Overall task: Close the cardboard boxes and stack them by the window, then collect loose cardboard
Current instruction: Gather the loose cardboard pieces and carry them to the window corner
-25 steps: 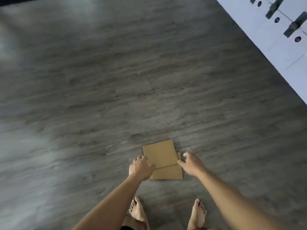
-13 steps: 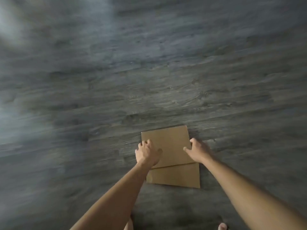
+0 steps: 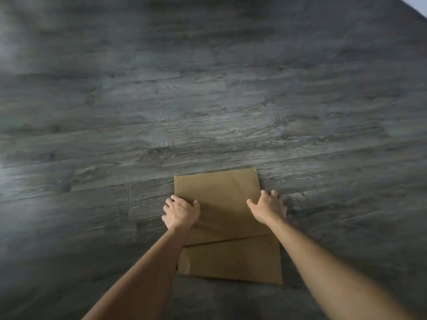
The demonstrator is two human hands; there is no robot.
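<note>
Two flat brown cardboard sheets lower centre of frame, on grey wood-grain plank floor [image 3: 208, 100]. Upper cardboard sheet [image 3: 219, 199] overlaps lower cardboard sheet [image 3: 233, 259]. Left hand [image 3: 181, 212] grips upper sheet's left edge, fingers curled. Right hand [image 3: 268, 207] grips its right edge.

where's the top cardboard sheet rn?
Head view, lower centre: the top cardboard sheet lies on the grey floor, overlapping the lower sheet, between the left hand and right hand.

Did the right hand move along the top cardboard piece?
Yes. The right hand slid farther up the right edge of the top cardboard piece, away from the bottom piece.
</note>
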